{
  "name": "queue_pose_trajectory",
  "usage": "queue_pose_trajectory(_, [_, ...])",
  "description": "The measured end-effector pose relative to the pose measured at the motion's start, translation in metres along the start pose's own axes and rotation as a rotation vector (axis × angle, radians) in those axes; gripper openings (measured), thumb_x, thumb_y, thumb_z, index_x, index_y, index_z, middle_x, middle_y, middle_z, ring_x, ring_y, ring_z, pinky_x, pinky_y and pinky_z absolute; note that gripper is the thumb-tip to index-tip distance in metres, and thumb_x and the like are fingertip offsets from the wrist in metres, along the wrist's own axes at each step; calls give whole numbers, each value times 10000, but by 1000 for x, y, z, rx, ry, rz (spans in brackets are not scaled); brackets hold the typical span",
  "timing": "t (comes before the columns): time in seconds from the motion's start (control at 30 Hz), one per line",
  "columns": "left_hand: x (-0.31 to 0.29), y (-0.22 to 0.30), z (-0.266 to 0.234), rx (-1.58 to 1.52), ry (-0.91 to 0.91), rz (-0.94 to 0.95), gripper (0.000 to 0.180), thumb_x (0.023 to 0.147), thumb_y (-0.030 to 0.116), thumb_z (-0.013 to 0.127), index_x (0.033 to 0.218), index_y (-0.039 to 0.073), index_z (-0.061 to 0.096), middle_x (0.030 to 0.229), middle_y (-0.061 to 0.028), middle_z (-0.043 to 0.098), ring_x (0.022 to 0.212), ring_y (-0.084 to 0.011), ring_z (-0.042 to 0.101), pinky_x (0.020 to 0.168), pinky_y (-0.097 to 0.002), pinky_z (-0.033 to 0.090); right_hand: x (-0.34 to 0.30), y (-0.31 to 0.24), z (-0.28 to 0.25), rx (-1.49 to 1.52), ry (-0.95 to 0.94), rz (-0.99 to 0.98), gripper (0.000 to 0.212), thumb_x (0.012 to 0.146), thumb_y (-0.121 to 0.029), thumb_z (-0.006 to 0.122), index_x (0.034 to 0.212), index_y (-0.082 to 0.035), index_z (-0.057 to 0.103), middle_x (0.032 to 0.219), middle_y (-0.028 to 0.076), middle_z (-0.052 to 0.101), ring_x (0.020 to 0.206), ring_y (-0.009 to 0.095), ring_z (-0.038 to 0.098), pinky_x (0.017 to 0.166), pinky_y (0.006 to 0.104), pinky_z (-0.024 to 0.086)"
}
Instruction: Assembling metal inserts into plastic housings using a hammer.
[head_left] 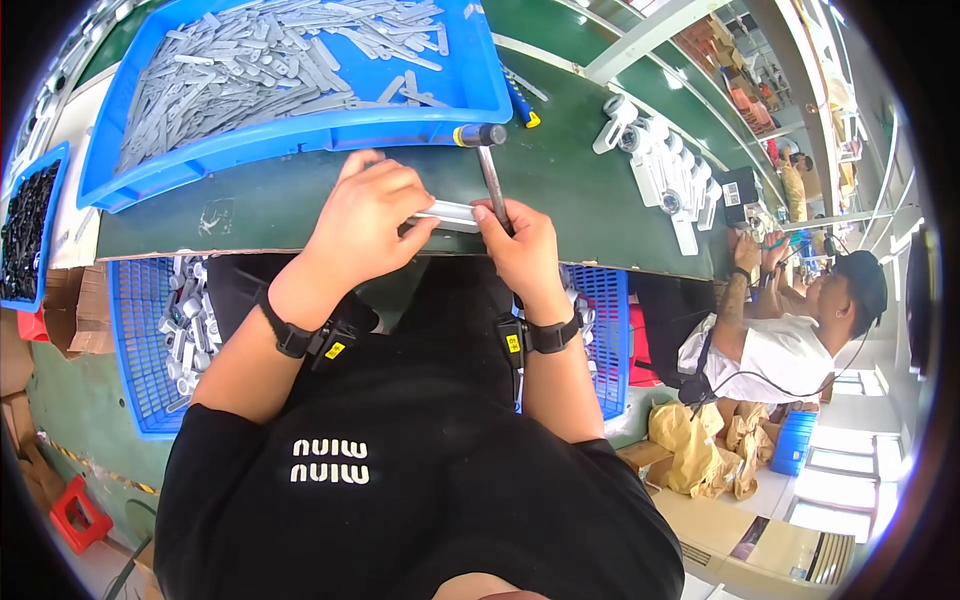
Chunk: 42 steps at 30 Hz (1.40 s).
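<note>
Above the near edge of the green worktable, a light grey, elongated channel-like part (452, 214) lies between my two hands. My left hand (372, 215) is closed, its thumb and fingers pinching the part's left end. My right hand (524, 248) grips the other end between thumb and fingers. That same hand also holds a hammer (493, 185) by its metal handle. The hammer's dark, yellow-banded head points away from me, close to the front wall of a big blue tray (330, 135). Flat grey strips (250, 70) are heaped in the tray.
White assembled parts (665, 170) stand in a row to the right on the table (580, 190). A yellow-and-blue handled tool (524, 105) lies behind the hammer. Blue baskets (145, 350) with parts flank my legs. A smaller bin (30, 225) sits far left. A co-worker (780, 330) works at right.
</note>
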<state>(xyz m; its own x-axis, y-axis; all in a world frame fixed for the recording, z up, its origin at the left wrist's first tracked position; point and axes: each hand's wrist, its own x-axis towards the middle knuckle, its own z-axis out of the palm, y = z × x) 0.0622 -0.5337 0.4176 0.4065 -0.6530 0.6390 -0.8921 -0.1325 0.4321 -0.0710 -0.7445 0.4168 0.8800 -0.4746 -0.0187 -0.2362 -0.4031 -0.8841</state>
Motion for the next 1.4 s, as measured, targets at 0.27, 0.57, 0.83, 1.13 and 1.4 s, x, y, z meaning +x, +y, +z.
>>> queue_pose_trajectory(0.27, [2, 23, 19, 114, -101, -32, 249, 811, 20, 738, 1048, 55, 807, 1173, -92, 780, 1103, -293, 754, 1280, -579, 421, -1, 7, 3, 23, -4, -54, 214, 1062, -204, 765, 1085, 3, 813, 666, -41, 595, 634, 50, 496, 578, 287, 402])
queue_pose_trajectory(0.57, [7, 17, 25, 98, -83, 27, 66, 868, 68, 793, 917, 35, 763, 981, -65, 716, 909, -307, 721, 804, -435, 583, 4, 11, 1, -36, 12, -73, 241, 1051, -192, 776, 1199, -4, 800, 697, -28, 610, 632, 53, 499, 597, 293, 433])
queue_pose_trajectory(0.83, [4, 20, 26, 152, -61, 12, 48, 850, 38, 782, 895, 49, 772, 955, -44, 711, 872, -280, 718, 771, -412, 561, -50, -5, -33, -22, 96, -204, 569, 1049, 6, 653, 1612, -36, 585, 848, 39, 697, 724, 102, 631, 708, 284, 538])
queue_pose_trajectory(1.13, [2, 19, 29, 140, -39, 24, 36, 847, 34, 774, 877, 53, 770, 962, -33, 727, 844, -274, 706, 764, -409, 551, -106, 11, -34, -236, 56, -143, 534, 1016, 88, 634, 1547, 29, 627, 868, 105, 678, 713, 163, 611, 710, 290, 520])
queue_pose_trajectory(1.4, [4, 18, 33, 137, -9, 32, 61, 808, 44, 767, 819, 102, 752, 901, -51, 671, 853, -284, 698, 793, -422, 552, -97, 10, -26, -348, 225, -555, 544, 1030, 69, 627, 1571, 16, 608, 906, 126, 695, 731, 150, 626, 743, 287, 533])
